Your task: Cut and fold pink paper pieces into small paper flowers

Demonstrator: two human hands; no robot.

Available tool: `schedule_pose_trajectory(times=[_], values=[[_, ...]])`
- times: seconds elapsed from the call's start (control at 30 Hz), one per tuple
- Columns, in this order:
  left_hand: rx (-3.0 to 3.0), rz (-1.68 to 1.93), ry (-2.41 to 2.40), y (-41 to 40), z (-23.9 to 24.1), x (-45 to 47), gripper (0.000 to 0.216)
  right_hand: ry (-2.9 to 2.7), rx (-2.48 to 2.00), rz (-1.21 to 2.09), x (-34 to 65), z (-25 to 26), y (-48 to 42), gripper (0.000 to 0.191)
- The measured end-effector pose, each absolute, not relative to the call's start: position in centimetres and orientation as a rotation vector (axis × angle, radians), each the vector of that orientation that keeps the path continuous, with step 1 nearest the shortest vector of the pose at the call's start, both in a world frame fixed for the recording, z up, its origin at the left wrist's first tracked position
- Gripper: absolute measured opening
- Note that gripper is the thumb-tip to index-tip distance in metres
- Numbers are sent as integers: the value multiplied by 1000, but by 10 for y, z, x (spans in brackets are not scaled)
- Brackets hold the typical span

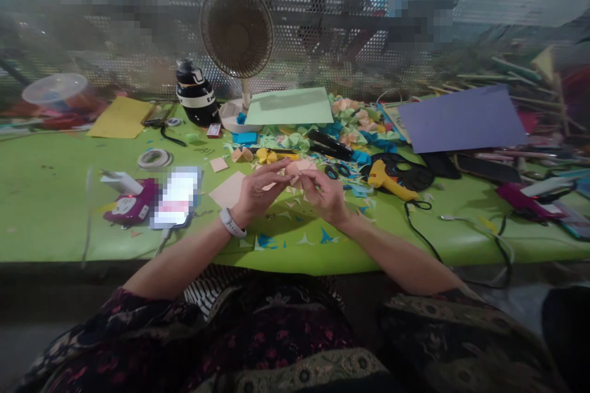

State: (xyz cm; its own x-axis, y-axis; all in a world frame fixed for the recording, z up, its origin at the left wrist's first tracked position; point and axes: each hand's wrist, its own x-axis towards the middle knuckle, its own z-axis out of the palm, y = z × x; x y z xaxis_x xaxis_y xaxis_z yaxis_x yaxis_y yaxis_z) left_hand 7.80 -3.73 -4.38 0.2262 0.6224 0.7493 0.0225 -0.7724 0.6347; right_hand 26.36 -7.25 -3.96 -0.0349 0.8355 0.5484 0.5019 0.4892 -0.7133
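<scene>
Both hands meet over the green table (55, 209), pinching one small folded piece of pink paper (299, 168). My left hand (258, 191), with a white band on the wrist, curls its fingers around the paper's left side. From the right, my right hand (325, 194) grips the same piece with its fingertips closed on it. A flat pink paper square (227, 191) lies just left of my left hand. Small paper offcuts (295, 221) are scattered under and in front of both hands.
A phone (177, 198) and a purple device (131, 204) lie to the left, with a tape roll (154, 158) behind. A yellow glue gun (387, 179), scissors (338, 170), a small fan (237, 31), a black bottle (196, 93), paper sheets and folded paper flowers (353, 115) crowd the back.
</scene>
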Motion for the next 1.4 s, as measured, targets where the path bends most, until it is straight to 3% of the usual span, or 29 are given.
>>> schedule_pose_trajectory(times=[0.77, 0.97, 1.4], values=[[1814, 1419, 710, -37, -44, 77, 15, -1534, -1064, 823, 262, -37, -63, 44], [1609, 1338, 713, -39, -43, 79, 39, -1604, -1070, 833, 264, -39, -59, 49], [1428, 1181, 714, -36, -38, 77, 45, -1610, -1070, 877, 265, -34, -58, 48]])
